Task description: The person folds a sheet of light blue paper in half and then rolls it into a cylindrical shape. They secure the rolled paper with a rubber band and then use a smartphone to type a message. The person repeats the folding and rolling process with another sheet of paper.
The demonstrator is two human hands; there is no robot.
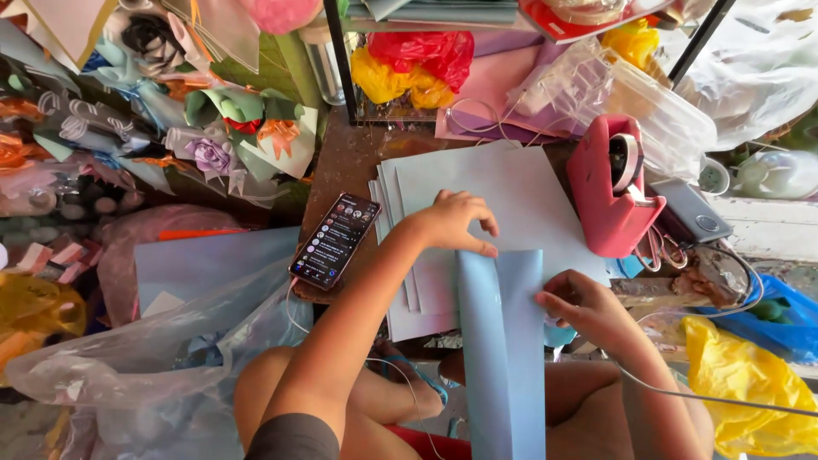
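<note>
A folded light-blue paper sheet (503, 341) hangs from the small table's front edge down over my lap. My left hand (452, 221) presses its fingertips on the top end of this folded sheet, where it lies on a stack of pale blue sheets (511, 187). My right hand (584, 307) pinches the folded sheet's right edge between thumb and fingers. Both hands touch the same sheet.
A smartphone (334, 240) with a lit screen lies at the table's left edge, its white cable trailing down. A pink tape dispenser (609, 192) stands right of the stack. Wrapped paper bouquets (213, 145) fill the left side. Plastic bags (162, 358) crowd the floor; a yellow bag (741, 383) lies right.
</note>
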